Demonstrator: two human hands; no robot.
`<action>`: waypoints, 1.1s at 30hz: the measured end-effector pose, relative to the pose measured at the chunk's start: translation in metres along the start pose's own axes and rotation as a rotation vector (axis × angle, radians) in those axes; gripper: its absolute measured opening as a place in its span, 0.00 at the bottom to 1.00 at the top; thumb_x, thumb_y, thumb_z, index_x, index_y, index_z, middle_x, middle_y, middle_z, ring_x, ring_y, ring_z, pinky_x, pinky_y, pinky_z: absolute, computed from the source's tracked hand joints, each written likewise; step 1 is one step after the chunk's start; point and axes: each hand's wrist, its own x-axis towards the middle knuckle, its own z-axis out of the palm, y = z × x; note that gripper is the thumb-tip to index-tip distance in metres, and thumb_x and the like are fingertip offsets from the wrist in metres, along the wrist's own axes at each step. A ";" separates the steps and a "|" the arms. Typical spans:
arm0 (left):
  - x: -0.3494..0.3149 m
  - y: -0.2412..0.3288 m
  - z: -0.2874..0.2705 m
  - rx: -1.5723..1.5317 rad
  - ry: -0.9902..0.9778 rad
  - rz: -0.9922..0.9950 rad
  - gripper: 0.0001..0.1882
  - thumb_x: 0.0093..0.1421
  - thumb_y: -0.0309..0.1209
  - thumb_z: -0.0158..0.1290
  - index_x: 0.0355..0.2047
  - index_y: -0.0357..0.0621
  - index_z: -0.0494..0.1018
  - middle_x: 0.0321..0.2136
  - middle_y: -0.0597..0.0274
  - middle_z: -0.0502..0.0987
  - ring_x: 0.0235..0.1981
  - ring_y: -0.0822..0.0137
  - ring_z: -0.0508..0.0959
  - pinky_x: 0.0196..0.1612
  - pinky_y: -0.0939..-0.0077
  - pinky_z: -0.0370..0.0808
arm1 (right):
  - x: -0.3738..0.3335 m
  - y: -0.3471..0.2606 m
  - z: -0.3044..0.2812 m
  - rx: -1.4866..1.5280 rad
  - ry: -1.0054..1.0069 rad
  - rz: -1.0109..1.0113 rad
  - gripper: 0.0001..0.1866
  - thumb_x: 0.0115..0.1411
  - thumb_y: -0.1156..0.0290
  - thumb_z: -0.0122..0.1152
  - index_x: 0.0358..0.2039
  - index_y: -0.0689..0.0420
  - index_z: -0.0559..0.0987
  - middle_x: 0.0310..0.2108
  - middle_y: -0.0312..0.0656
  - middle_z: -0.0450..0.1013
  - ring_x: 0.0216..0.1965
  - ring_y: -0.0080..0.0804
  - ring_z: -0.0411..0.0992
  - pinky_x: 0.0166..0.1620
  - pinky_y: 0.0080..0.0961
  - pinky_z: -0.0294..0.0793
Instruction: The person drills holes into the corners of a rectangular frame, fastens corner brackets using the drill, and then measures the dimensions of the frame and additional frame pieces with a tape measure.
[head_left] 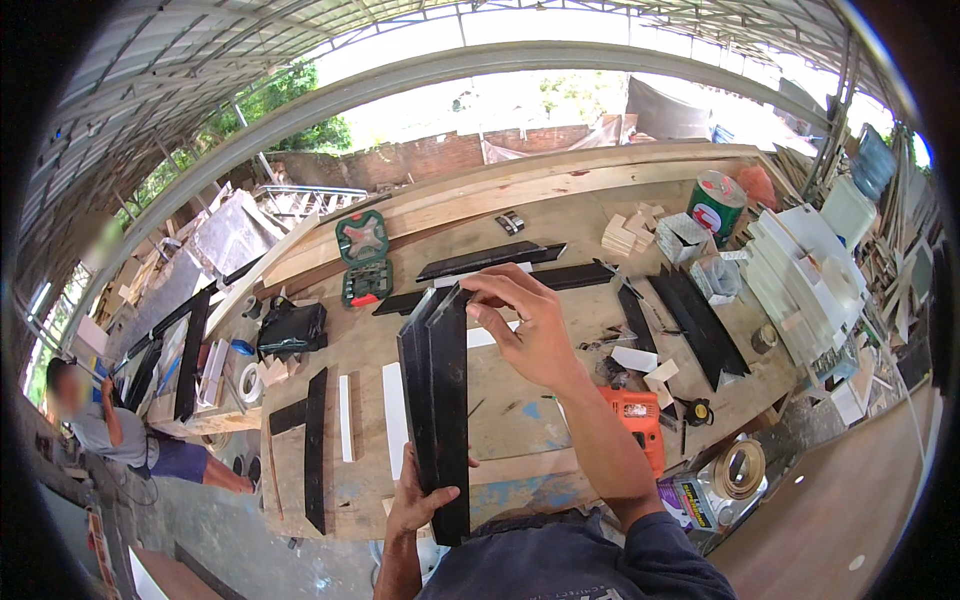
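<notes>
A long black board with an angled, mitred end (440, 400) stands tilted upright in front of me, seemingly two lengths side by side. My left hand (418, 505) is closed around its lower part, thumb across the face. At the upper end, my right hand (525, 325) pinches the corner between thumb and fingers. Whether a small item is also between those fingers I cannot tell. Behind it on the wooden workbench (540, 415) lie more black boards (490, 260). White strips (394, 400) lie beside the held board.
An orange power-tool case or body (637, 425) and a tape measure (695, 411) lie right. A green tool case (364, 255) stands open at the back. A green can (716, 205) is far right. Black boards (316, 450) lie left. Another person (110, 430) stands far left.
</notes>
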 end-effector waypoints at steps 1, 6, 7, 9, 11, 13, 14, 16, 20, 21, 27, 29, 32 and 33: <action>0.000 0.000 0.000 -0.001 -0.006 -0.001 0.37 0.53 0.14 0.62 0.59 0.44 0.55 0.51 0.49 0.75 0.51 0.58 0.80 0.53 0.62 0.79 | -0.001 0.003 -0.002 -0.054 -0.015 -0.025 0.18 0.58 0.85 0.65 0.49 0.60 0.82 0.43 0.44 0.77 0.38 0.29 0.78 0.43 0.25 0.80; -0.010 -0.001 -0.004 -0.015 -0.011 -0.099 0.40 0.54 0.17 0.62 0.60 0.44 0.50 0.46 0.42 0.77 0.45 0.55 0.83 0.50 0.56 0.81 | 0.001 0.008 -0.011 -0.110 -0.031 -0.139 0.19 0.57 0.88 0.65 0.49 0.59 0.83 0.42 0.44 0.76 0.39 0.31 0.78 0.41 0.26 0.81; -0.011 -0.003 -0.006 -0.015 -0.021 -0.103 0.40 0.54 0.17 0.62 0.60 0.44 0.50 0.46 0.42 0.77 0.45 0.55 0.83 0.50 0.56 0.81 | 0.002 0.009 -0.015 -0.148 -0.047 -0.205 0.20 0.54 0.89 0.65 0.47 0.59 0.83 0.42 0.43 0.76 0.39 0.32 0.78 0.40 0.26 0.80; -0.016 -0.006 -0.009 -0.015 -0.008 -0.099 0.41 0.54 0.17 0.63 0.60 0.44 0.49 0.46 0.43 0.77 0.44 0.56 0.83 0.51 0.56 0.81 | 0.005 0.010 -0.021 -0.182 -0.066 -0.262 0.20 0.52 0.90 0.65 0.45 0.59 0.83 0.42 0.43 0.76 0.39 0.34 0.78 0.39 0.27 0.80; -0.018 -0.002 -0.009 -0.009 -0.003 -0.110 0.41 0.54 0.17 0.63 0.59 0.44 0.49 0.45 0.44 0.77 0.44 0.56 0.83 0.50 0.57 0.81 | 0.009 0.002 -0.029 -0.303 -0.153 -0.367 0.17 0.47 0.88 0.64 0.39 0.61 0.80 0.44 0.43 0.73 0.41 0.42 0.77 0.41 0.33 0.79; -0.018 0.004 -0.005 -0.002 0.001 -0.120 0.41 0.54 0.17 0.64 0.59 0.45 0.49 0.45 0.44 0.77 0.43 0.57 0.83 0.50 0.57 0.82 | 0.011 -0.002 -0.031 -0.375 -0.160 -0.421 0.15 0.48 0.86 0.63 0.38 0.62 0.78 0.43 0.43 0.73 0.42 0.42 0.76 0.41 0.33 0.79; -0.019 0.006 -0.002 -0.004 0.007 -0.115 0.41 0.53 0.17 0.64 0.59 0.45 0.49 0.44 0.45 0.77 0.43 0.57 0.83 0.49 0.58 0.81 | 0.012 -0.004 -0.032 -0.443 -0.168 -0.480 0.13 0.48 0.85 0.63 0.36 0.63 0.77 0.43 0.43 0.73 0.43 0.43 0.76 0.42 0.33 0.79; -0.020 0.007 0.000 -0.006 0.012 -0.112 0.41 0.53 0.17 0.64 0.59 0.45 0.49 0.44 0.45 0.77 0.43 0.58 0.83 0.49 0.59 0.81 | 0.013 -0.007 -0.031 -0.492 -0.141 -0.526 0.14 0.48 0.86 0.65 0.36 0.64 0.77 0.43 0.43 0.73 0.41 0.41 0.75 0.42 0.33 0.78; -0.020 0.005 0.004 0.064 0.031 -0.092 0.39 0.58 0.21 0.63 0.61 0.42 0.48 0.43 0.47 0.76 0.42 0.61 0.82 0.47 0.62 0.81 | 0.013 -0.018 -0.021 -0.723 -0.085 -0.567 0.15 0.47 0.84 0.68 0.36 0.63 0.75 0.44 0.42 0.70 0.40 0.38 0.73 0.45 0.35 0.72; -0.019 0.005 0.006 0.091 0.066 -0.112 0.38 0.60 0.24 0.62 0.62 0.41 0.48 0.43 0.48 0.76 0.41 0.62 0.81 0.46 0.64 0.81 | 0.011 -0.018 -0.019 -0.722 -0.089 -0.566 0.15 0.47 0.84 0.68 0.36 0.63 0.75 0.44 0.42 0.70 0.40 0.38 0.73 0.45 0.35 0.72; -0.008 -0.007 0.002 0.129 0.149 -0.070 0.36 0.67 0.33 0.57 0.65 0.39 0.46 0.40 0.55 0.75 0.38 0.66 0.79 0.43 0.68 0.79 | 0.004 -0.010 -0.004 -0.699 -0.161 -0.498 0.13 0.47 0.79 0.66 0.33 0.64 0.74 0.46 0.45 0.65 0.46 0.40 0.69 0.47 0.35 0.68; -0.005 -0.006 0.000 0.163 0.163 -0.079 0.36 0.67 0.33 0.57 0.65 0.40 0.47 0.39 0.56 0.74 0.38 0.67 0.78 0.42 0.68 0.79 | 0.002 -0.009 0.000 -0.550 -0.183 -0.439 0.15 0.45 0.79 0.66 0.33 0.60 0.71 0.45 0.44 0.65 0.48 0.42 0.68 0.49 0.38 0.66; 0.001 -0.004 0.002 0.125 0.175 -0.068 0.35 0.67 0.31 0.55 0.65 0.40 0.46 0.39 0.56 0.74 0.38 0.67 0.78 0.43 0.68 0.78 | -0.003 -0.017 0.004 -0.408 -0.177 -0.407 0.14 0.45 0.83 0.60 0.33 0.58 0.70 0.47 0.45 0.67 0.47 0.44 0.68 0.50 0.40 0.65; 0.004 -0.004 0.006 0.099 0.199 -0.017 0.35 0.67 0.31 0.55 0.66 0.41 0.46 0.39 0.56 0.74 0.38 0.67 0.78 0.43 0.68 0.78 | -0.005 -0.018 0.008 -0.403 -0.183 -0.411 0.14 0.45 0.83 0.60 0.33 0.58 0.70 0.47 0.45 0.67 0.47 0.44 0.68 0.50 0.40 0.65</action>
